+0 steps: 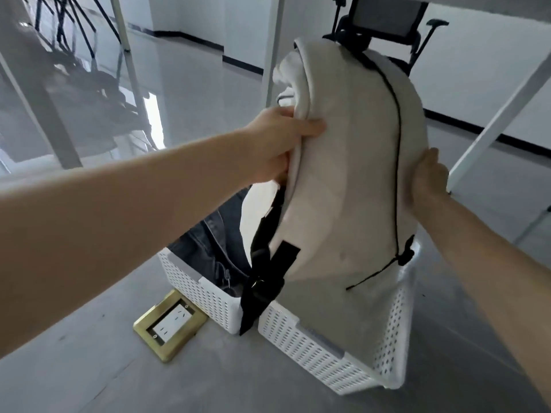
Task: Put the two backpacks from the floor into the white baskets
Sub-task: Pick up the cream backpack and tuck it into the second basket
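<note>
A cream backpack [351, 180] with black straps and a black cord stands upright, its lower end inside the right white basket [325, 353]. My left hand [280, 144] grips its left edge near the strap. Against its right side presses my right hand [426, 180], fingers spread on the fabric. A dark denim backpack [208, 245] lies in the left white basket [196, 290], partly hidden behind the cream one. A black strap hangs down between the two baskets.
A brass floor socket [170, 323] sits in the grey floor just left of the baskets. White table legs [501, 114] rise at the right and behind. A black office chair [384, 22] stands beyond the backpack.
</note>
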